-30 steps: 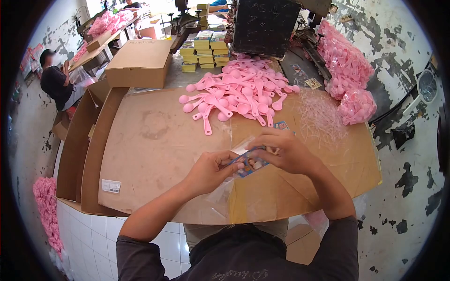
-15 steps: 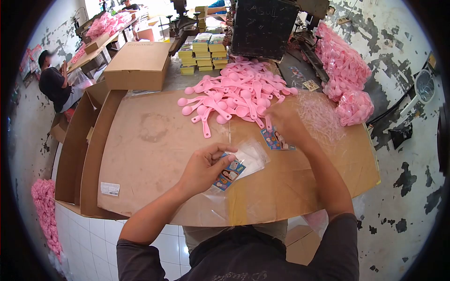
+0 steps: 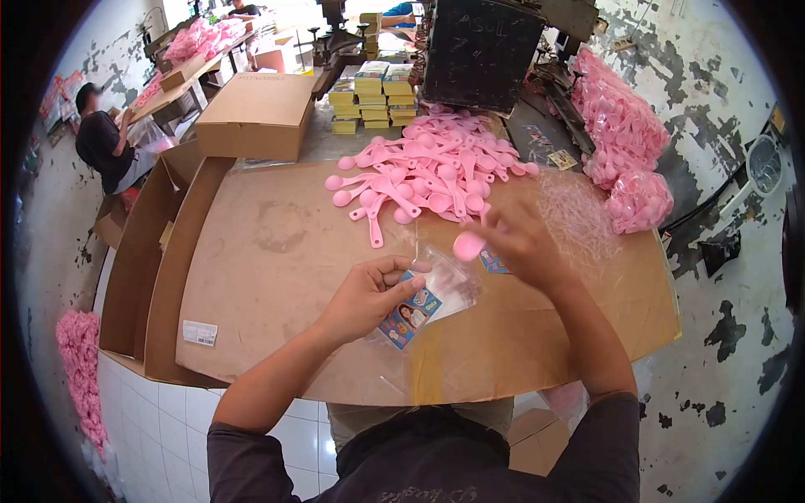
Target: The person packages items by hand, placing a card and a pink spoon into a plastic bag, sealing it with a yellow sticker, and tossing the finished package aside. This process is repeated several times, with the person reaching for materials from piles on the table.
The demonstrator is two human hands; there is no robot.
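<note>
My left hand (image 3: 366, 295) pinches a clear plastic bag (image 3: 458, 290) together with a printed blue card (image 3: 411, 315) bearing a picture of a person; whether the card sits inside the bag is hard to tell. In my right hand (image 3: 530, 249), slightly blurred, is a pink scoop (image 3: 468, 246), its bowl pointing left towards the bag. Under that hand, another blue card (image 3: 493, 263) lies partly hidden on the cardboard. Just beyond both hands spreads a heap of pink scoops (image 3: 436, 172).
Cardboard (image 3: 251, 285) covers the table. A closed carton (image 3: 251, 109) stands back left, above an open box (image 3: 138, 293). Stacked cards (image 3: 369, 92) and a black machine (image 3: 478, 54) stand behind. Bagged scoops (image 3: 625, 117) and plastic shreds (image 3: 579, 210) lie right. A person (image 3: 105, 142) sits far left.
My right hand has taken a pink scoop from the near edge of the heap and brought it closer to the bag. The left hand keeps its hold, with the card tilted slightly differently.
</note>
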